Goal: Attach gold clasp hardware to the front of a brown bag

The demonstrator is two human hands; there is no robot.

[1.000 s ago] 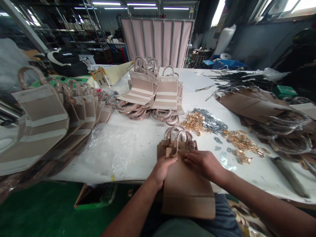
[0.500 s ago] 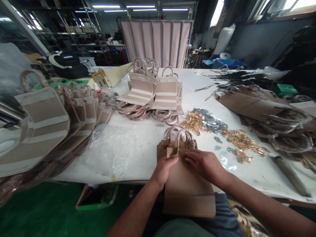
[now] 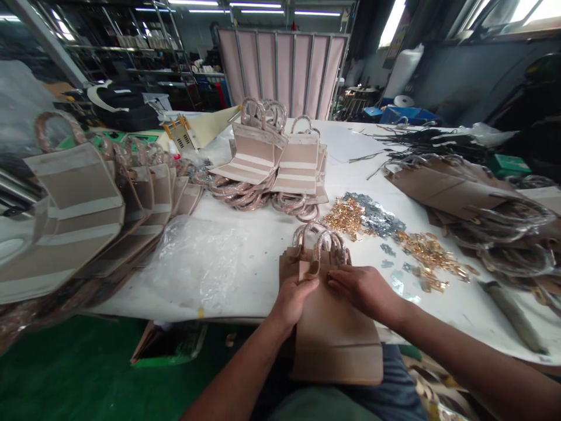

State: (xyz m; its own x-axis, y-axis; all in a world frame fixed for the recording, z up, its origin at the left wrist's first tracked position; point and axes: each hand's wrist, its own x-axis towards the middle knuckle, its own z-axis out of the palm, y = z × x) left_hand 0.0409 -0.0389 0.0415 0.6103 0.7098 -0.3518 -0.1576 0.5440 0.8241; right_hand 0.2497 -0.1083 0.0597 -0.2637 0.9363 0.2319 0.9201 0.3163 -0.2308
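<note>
A brown bag panel (image 3: 337, 333) with plastic-wrapped handles (image 3: 325, 241) at its top lies over the table's front edge, on a small stack of similar panels. My left hand (image 3: 293, 301) is closed on its left side, thumb on the face just below a handle tab (image 3: 310, 268). On the upper right of the same panel, my right hand (image 3: 366, 292) is closed with fingertips pinched together; anything between them is too small to name. Beyond that hand lie gold metal fittings (image 3: 348, 216) and grey metal plates (image 3: 379, 215).
Beige-and-white bag pieces (image 3: 298, 158) stand at the back of the white table (image 3: 258, 263), and more pile up at left (image 3: 87, 193). Clear plastic (image 3: 197, 257) lies left of my hands. At right are brown panels (image 3: 438, 187), more gold fittings (image 3: 432, 257) and a dark cylindrical tool (image 3: 515, 316).
The view has shifted slightly. Both hands keep nearly the same places on the bag panel, with no clear change of grip.
</note>
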